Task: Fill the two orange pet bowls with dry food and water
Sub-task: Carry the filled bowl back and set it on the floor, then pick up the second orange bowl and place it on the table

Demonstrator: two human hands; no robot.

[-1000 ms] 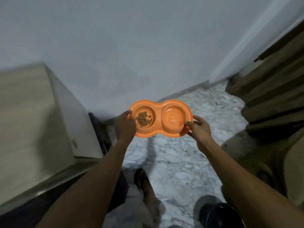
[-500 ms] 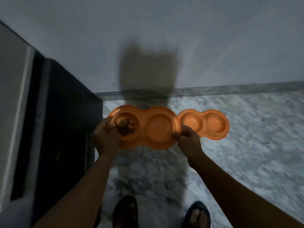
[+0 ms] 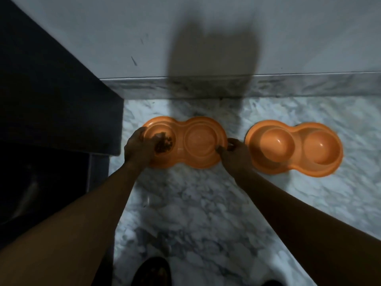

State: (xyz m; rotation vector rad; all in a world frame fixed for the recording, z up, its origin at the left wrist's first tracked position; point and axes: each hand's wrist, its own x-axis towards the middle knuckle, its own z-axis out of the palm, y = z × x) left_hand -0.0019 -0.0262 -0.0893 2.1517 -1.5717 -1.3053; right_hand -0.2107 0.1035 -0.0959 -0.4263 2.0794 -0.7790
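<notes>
An orange double pet bowl (image 3: 199,162) lies low over the marble floor near the wall. Its left cup holds brown dry food (image 3: 166,143); whether its right cup (image 3: 201,139) holds water I cannot tell. My left hand (image 3: 138,148) grips the bowl's left end, thumb over the rim. My right hand (image 3: 233,151) pinches its right end. A second orange double bowl (image 3: 296,135) sits on the floor to the right, both cups looking empty.
A dark cabinet (image 3: 51,96) stands against the wall at the left, close to the held bowl. The marble floor (image 3: 206,213) runs to a stone skirting (image 3: 288,85) below the white wall. A dark shoe (image 3: 152,272) shows at the bottom edge.
I have bent down and brought the filled bowl from chest height down to the floor beside the cabinet. The second bowl came into view on the right.
</notes>
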